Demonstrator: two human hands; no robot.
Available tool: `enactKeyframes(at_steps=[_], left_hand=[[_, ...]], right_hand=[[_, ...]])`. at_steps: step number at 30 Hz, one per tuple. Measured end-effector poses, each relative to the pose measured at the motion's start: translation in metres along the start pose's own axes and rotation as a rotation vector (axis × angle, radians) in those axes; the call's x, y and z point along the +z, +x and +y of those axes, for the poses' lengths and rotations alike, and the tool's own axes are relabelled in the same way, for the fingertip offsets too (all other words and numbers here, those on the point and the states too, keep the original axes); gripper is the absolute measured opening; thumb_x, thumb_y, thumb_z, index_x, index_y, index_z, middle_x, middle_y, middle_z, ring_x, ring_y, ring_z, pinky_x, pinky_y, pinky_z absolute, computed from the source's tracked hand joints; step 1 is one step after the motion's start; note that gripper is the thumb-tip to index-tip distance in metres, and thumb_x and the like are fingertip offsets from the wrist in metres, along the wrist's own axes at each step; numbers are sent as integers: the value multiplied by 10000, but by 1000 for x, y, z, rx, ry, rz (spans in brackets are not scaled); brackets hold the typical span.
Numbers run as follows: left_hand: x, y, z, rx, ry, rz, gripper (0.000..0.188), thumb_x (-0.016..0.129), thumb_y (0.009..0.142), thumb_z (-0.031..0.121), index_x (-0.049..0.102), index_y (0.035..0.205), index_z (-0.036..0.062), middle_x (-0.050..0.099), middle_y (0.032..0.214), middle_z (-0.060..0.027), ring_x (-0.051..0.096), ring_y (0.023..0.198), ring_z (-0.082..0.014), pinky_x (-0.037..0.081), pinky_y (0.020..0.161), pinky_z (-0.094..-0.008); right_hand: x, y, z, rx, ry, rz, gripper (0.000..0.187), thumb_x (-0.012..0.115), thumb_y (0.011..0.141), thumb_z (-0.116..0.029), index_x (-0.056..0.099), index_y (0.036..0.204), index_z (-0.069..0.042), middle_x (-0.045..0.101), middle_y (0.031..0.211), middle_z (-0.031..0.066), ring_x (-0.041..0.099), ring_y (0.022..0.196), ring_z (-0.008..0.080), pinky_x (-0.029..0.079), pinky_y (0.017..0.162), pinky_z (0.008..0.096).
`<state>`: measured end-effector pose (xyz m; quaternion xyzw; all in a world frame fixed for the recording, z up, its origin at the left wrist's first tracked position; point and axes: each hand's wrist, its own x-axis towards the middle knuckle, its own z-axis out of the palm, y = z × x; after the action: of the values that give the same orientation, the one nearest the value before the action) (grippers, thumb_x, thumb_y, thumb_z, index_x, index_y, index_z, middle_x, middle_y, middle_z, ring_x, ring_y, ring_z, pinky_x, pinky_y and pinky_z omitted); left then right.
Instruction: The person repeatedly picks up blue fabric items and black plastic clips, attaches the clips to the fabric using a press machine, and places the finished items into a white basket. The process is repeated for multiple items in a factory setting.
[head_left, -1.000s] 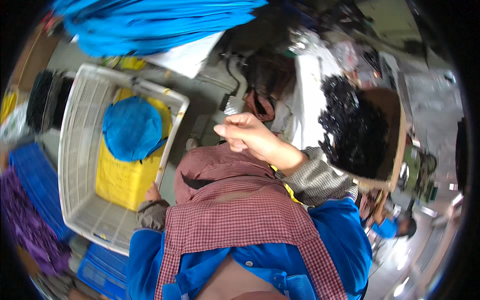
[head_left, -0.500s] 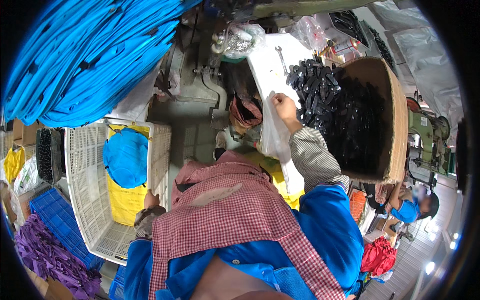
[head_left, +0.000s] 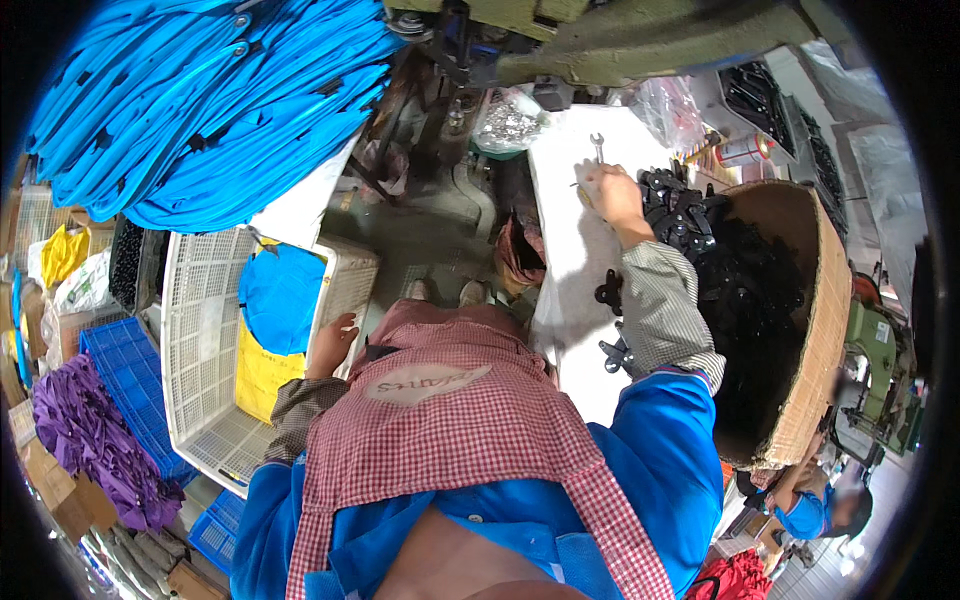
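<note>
- Nearest is the person's red-and-white checked apron [head_left: 450, 430], worn over a blue shirt [head_left: 665, 440].
- The left hand [head_left: 333, 345] is beside the right rim of a white basket [head_left: 185, 350], fingers loosely spread and closed on nothing; whether it touches the rim, I cannot tell.
- Inside the basket, 1 round blue cloth piece [head_left: 285, 300] lies on a yellow sheet [head_left: 262, 385].
- 2 shoes [head_left: 474, 292] show on the floor past the apron.
- The right hand [head_left: 617, 195] is over a white tabletop [head_left: 575, 250], fingers bent and close together; I cannot tell whether they grip anything.
- 2 small groups of black pieces [head_left: 617, 352] lie on the tabletop nearer the body.
- A heap of black parts [head_left: 690, 225] is just right of that hand, spilling from a cardboard box [head_left: 815, 340].
- 1 wrench [head_left: 598, 146] lies just beyond its fingers.
- Farther off are a stack of blue fabric [head_left: 210, 110] at left, a green machine [head_left: 650, 45] ahead and a co-worker [head_left: 805, 513] at right.
</note>
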<state>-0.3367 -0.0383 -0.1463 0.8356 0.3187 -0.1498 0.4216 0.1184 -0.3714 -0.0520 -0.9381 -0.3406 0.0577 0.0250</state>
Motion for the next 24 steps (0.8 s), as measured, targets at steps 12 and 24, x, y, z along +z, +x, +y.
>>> enactKeyframes(at_steps=[12, 24], left_hand=[[-39, 42, 30, 144, 61, 87, 347, 624, 763, 204, 580, 1091, 103, 643, 961, -117, 630, 786, -278, 497, 671, -366], [-50, 44, 39, 177, -27, 74, 353, 612, 773, 162, 562, 1107, 57, 629, 1000, -146, 628, 823, -293, 498, 698, -365]], right_hand=[[-36, -30, 27, -50, -262, -195, 322, 590, 674, -103, 579, 992, -54, 599, 946, 131, 563, 936, 310, 471, 791, 400], [-32, -38, 26, 123, -5, 74, 221, 523, 815, -153, 494, 967, 5, 610, 842, 213, 602, 756, 374, 473, 647, 457]])
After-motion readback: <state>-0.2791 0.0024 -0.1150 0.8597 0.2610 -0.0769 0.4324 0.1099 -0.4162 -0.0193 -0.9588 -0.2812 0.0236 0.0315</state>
